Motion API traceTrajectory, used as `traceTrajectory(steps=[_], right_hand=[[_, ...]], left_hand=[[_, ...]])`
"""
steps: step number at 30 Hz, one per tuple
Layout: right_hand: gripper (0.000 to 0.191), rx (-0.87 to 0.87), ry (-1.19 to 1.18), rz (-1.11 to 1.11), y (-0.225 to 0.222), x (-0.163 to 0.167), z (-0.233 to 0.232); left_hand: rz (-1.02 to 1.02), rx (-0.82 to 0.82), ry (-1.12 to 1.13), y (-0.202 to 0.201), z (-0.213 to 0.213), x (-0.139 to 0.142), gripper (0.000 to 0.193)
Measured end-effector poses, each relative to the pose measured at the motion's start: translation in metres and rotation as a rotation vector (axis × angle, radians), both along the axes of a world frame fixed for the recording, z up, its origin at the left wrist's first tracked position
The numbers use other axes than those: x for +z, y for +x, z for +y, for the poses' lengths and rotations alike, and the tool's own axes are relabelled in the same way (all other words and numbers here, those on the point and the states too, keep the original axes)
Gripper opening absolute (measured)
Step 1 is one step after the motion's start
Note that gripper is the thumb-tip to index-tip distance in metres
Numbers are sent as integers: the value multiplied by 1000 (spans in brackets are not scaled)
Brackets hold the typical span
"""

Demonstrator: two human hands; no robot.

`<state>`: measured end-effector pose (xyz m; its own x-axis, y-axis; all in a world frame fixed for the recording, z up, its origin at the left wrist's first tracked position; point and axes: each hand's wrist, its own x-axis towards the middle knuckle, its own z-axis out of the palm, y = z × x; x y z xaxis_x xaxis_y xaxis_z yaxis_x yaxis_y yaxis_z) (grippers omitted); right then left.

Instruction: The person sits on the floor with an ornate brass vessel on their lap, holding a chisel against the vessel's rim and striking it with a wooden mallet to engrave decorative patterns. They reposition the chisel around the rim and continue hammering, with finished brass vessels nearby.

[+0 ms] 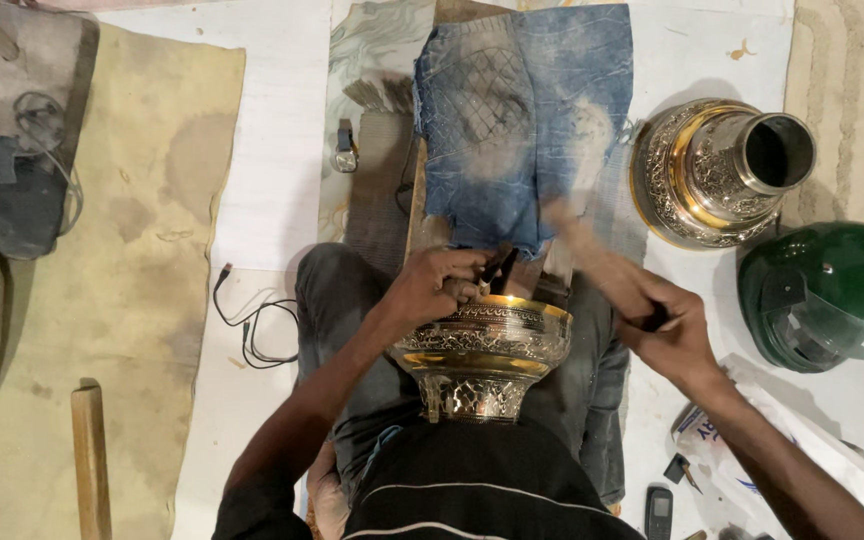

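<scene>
holding a small dark tool (497, 268) tight on the rim of the shiny bowl (482, 350) in the lap, the left hand (432, 290) works while the right hand (667, 330) grips a blurry hammer (592, 255), and the bowl's pattern looks mostly made already.

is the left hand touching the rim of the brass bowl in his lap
Touching. The head view shows the left hand resting on the far rim of the brass bowl, fingers pinching a small dark tool against it, with no gap visible between them.

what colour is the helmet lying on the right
Dark glossy green; the rounded green helmet shows best in the head view, at the right edge beside the ornate metal vase.
</scene>
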<state>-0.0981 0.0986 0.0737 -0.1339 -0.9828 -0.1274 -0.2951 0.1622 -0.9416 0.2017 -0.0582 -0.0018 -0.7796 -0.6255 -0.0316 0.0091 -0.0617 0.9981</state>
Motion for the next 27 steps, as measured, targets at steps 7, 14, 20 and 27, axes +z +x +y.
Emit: traceTrajectory(steps=[7,14,20,27], right_hand=[[82,73,25,228,9,15,-7],[83,11,204,364,15,17,-8],[87,52,46,273,6,3,-1],[85,116,-64,247,11,1,0]], left_hand=[[-81,-51,66,4,-5,1,73],[-53,-13,-12,4,-1,-5,60],[-27,-23,-46,9,-5,-10,63],[15,-33,-22,16,-4,-6,53]])
